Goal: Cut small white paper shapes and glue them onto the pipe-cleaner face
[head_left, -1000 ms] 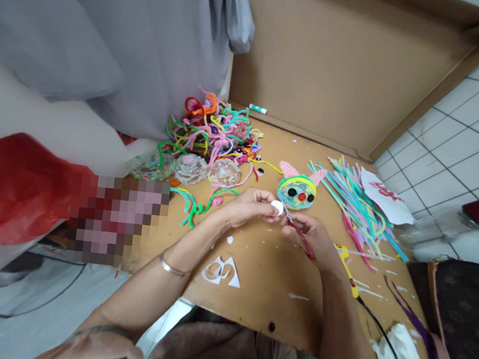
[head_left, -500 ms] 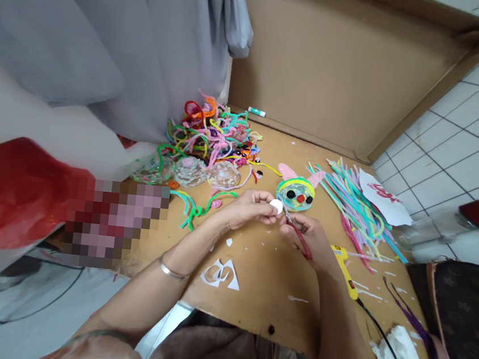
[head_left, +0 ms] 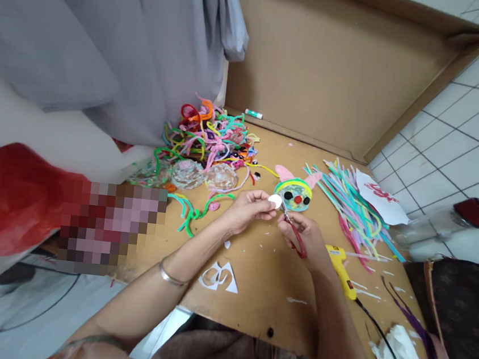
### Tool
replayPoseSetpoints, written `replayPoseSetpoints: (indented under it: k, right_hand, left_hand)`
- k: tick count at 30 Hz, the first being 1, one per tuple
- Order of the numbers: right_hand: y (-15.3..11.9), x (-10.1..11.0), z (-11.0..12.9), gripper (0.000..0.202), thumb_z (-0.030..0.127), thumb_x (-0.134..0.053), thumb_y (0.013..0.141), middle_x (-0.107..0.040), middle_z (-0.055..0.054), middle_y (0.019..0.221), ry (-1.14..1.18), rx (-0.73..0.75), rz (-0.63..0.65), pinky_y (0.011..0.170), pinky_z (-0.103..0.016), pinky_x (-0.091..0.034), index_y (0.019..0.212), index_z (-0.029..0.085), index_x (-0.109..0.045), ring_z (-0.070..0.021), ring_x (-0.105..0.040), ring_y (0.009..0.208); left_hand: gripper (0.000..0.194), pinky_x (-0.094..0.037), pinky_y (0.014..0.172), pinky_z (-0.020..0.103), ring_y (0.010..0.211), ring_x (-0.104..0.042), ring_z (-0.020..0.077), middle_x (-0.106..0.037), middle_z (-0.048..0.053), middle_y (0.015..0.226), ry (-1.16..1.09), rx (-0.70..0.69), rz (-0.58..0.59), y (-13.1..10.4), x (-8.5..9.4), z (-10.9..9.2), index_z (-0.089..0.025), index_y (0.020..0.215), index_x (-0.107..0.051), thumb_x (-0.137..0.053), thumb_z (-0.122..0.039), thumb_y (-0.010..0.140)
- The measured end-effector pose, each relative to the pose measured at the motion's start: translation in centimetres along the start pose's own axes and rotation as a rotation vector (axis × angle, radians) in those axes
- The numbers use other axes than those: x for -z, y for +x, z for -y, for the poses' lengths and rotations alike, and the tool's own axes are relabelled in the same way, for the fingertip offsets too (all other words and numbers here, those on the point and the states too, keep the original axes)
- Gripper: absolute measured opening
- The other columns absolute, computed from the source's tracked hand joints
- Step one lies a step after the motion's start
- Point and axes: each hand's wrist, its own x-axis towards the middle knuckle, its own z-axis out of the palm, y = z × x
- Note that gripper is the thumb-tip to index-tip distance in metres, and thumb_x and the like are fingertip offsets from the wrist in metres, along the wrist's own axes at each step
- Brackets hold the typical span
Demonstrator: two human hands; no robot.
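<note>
Between the thumb and fingers of my left hand (head_left: 250, 209) is a small white paper circle (head_left: 275, 201). My right hand (head_left: 302, 234) grips red-handled scissors (head_left: 296, 238), whose blades point up and left against the circle's right edge. Just behind them lies a round animal face (head_left: 292, 194) with pink ears, a yellow band, black eyes and a red nose. White paper offcuts (head_left: 219, 277) with curved cutouts lie on the table (head_left: 253, 295) below my left wrist.
A tangled heap of pipe cleaners (head_left: 210, 131) stands at the back left, before it several round discs (head_left: 221, 176). On the right are straight pipe cleaners (head_left: 348, 202), a yellow glue gun (head_left: 343, 273) with its cord, a clear bottle (head_left: 435, 226) and a brown bag (head_left: 461, 311). A cardboard wall (head_left: 312, 61) rises behind.
Both hands stay almost in place with the paper circle and scissors. More of the circle's white face shows now, and the whole view has shifted slightly.
</note>
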Motion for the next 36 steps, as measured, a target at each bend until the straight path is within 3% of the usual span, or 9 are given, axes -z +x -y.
replayPoseSetpoints:
  k: [8,15,23,36]
  right_hand:
    - [-0.02,-0.10,0.26,0.039,0.049,-0.070,0.067,-0.042,0.006,0.055,-0.052,0.000,-0.011,0.042,-0.021,-0.024,0.087,0.018,-0.057,-0.0077,-0.034,0.048]
    - [0.01,-0.03,0.14,0.038,0.053,-0.063,0.073,-0.041,0.005,0.055,-0.094,0.046,-0.019,0.042,-0.022,-0.025,0.087,0.018,-0.058,-0.0081,-0.033,0.048]
    - [0.01,-0.22,0.33,0.046,0.060,-0.063,0.070,-0.042,0.005,0.057,-0.098,0.066,-0.030,0.045,-0.023,-0.027,0.088,0.018,-0.057,-0.0094,-0.035,0.050]
    - [0.07,-0.11,-0.23,0.044,0.056,-0.068,0.069,-0.041,0.006,0.048,-0.052,0.021,-0.036,0.043,-0.023,-0.026,0.088,0.016,-0.062,-0.0090,-0.035,0.045]
  left_hand:
    - [0.025,-0.050,0.063,0.021,0.062,-0.065,0.0105,-0.068,0.005,0.065,0.022,0.007,0.020,-0.14,-0.21,0.19,-0.009,0.066,-0.058,-0.078,-0.023,0.058]
    - [0.025,-0.050,0.064,0.022,0.064,-0.065,0.0110,-0.069,0.005,0.067,0.012,-0.005,0.013,-0.27,-0.38,0.27,-0.010,0.066,-0.058,-0.078,-0.024,0.059]
    - [0.025,-0.049,0.063,0.021,0.061,-0.064,0.0098,-0.069,0.004,0.064,-0.002,-0.014,-0.008,-0.27,-0.54,0.49,-0.011,0.063,-0.057,-0.078,-0.024,0.057]
    - [0.027,-0.050,0.065,0.023,0.063,-0.065,0.0108,-0.068,0.004,0.065,0.013,-0.014,0.015,-0.32,-0.47,0.41,-0.011,0.065,-0.057,-0.079,-0.026,0.058]
